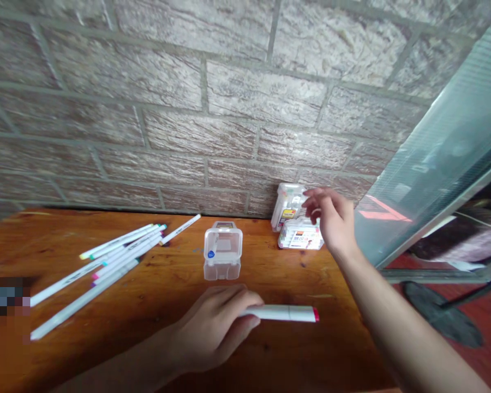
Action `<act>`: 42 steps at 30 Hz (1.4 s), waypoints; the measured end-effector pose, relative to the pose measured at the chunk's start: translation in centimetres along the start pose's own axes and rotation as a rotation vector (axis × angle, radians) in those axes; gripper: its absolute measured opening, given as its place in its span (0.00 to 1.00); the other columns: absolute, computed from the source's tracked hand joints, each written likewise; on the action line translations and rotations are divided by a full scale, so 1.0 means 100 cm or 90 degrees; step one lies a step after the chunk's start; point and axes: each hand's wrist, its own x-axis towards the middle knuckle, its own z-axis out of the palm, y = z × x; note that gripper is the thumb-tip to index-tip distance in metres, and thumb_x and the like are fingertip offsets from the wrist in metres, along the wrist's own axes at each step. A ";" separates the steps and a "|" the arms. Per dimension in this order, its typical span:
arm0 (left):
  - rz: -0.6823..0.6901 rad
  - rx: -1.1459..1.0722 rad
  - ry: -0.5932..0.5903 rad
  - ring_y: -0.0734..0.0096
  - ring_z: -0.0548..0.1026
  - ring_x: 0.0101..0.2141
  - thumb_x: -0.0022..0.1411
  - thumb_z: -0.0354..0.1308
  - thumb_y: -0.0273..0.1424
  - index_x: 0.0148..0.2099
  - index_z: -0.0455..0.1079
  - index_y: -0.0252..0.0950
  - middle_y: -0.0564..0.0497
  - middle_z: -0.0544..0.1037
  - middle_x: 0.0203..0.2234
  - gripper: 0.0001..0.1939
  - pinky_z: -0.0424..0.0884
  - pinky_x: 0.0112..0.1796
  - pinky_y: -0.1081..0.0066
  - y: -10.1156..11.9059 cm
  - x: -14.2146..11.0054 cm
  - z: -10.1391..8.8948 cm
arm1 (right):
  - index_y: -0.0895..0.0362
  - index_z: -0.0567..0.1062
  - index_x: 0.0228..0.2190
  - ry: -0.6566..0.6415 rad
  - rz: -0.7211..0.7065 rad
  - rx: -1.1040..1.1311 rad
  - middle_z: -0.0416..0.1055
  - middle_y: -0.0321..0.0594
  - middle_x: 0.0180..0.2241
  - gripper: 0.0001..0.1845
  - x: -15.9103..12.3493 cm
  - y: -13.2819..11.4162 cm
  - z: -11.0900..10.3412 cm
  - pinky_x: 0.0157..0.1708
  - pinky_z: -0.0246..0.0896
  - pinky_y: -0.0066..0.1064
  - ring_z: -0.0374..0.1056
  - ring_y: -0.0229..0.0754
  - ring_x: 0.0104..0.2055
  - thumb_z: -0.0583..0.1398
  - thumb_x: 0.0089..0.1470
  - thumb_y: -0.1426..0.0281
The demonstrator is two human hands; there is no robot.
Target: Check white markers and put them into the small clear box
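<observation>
In my left hand (225, 319), fingers and thumb are closed around a white marker (288, 313) with a red end pointing right. My right hand (331, 218) is raised at the back right, its fingers loosely bent and apart, with nothing visible in them. Just left of it and partly behind it are two clear plastic cases of markers: one stands upright (288, 204) against the wall, and a lower one (300, 234) sits in front. Whether my fingertips touch either case I cannot tell. An open clear plastic box (223, 245) stands in the middle of the table.
Several white markers (126, 248) with coloured ends lie in a loose pile on the left of the wooden table (167, 289). A brick wall (229, 131) bounds the back. A glass panel (417, 158) rises at the right, beside a dark round stand base (442, 314).
</observation>
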 end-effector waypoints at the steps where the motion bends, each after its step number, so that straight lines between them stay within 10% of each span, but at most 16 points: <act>1: -0.001 -0.004 0.031 0.67 0.83 0.38 0.75 0.54 0.29 0.53 0.70 0.40 0.52 0.84 0.40 0.08 0.74 0.42 0.71 -0.003 0.000 -0.003 | 0.57 0.79 0.35 -0.028 0.046 0.063 0.75 0.41 0.24 0.26 -0.013 0.000 0.006 0.18 0.59 0.31 0.66 0.41 0.20 0.54 0.67 0.50; 7: -0.057 -0.009 0.216 0.73 0.82 0.32 0.70 0.63 0.27 0.49 0.79 0.38 0.52 0.86 0.35 0.07 0.74 0.34 0.77 -0.022 0.017 -0.037 | 0.57 0.81 0.32 -0.120 0.179 0.354 0.68 0.37 0.17 0.33 -0.062 -0.004 0.043 0.14 0.52 0.30 0.58 0.38 0.15 0.50 0.66 0.44; 13: -0.065 -0.013 0.199 0.68 0.86 0.37 0.68 0.67 0.28 0.50 0.84 0.38 0.48 0.88 0.40 0.09 0.78 0.38 0.75 -0.031 0.028 -0.062 | 0.56 0.82 0.46 -0.138 0.167 0.482 0.74 0.38 0.23 0.29 -0.097 -0.004 0.051 0.17 0.54 0.29 0.60 0.38 0.19 0.57 0.64 0.46; 24: 0.005 -0.018 0.271 0.73 0.83 0.31 0.62 0.71 0.23 0.47 0.82 0.36 0.49 0.87 0.35 0.10 0.77 0.34 0.78 -0.032 0.003 -0.047 | 0.53 0.80 0.45 -0.210 0.108 0.374 0.75 0.34 0.26 0.09 -0.131 -0.014 0.056 0.18 0.63 0.23 0.66 0.34 0.21 0.68 0.65 0.65; 42: -0.228 -0.340 0.329 0.77 0.66 0.21 0.77 0.54 0.43 0.54 0.76 0.34 0.52 0.79 0.25 0.18 0.61 0.23 0.76 -0.036 -0.010 -0.036 | 0.57 0.80 0.28 -0.196 0.117 0.344 0.80 0.43 0.22 0.21 -0.123 -0.011 0.067 0.16 0.65 0.25 0.71 0.37 0.16 0.65 0.66 0.55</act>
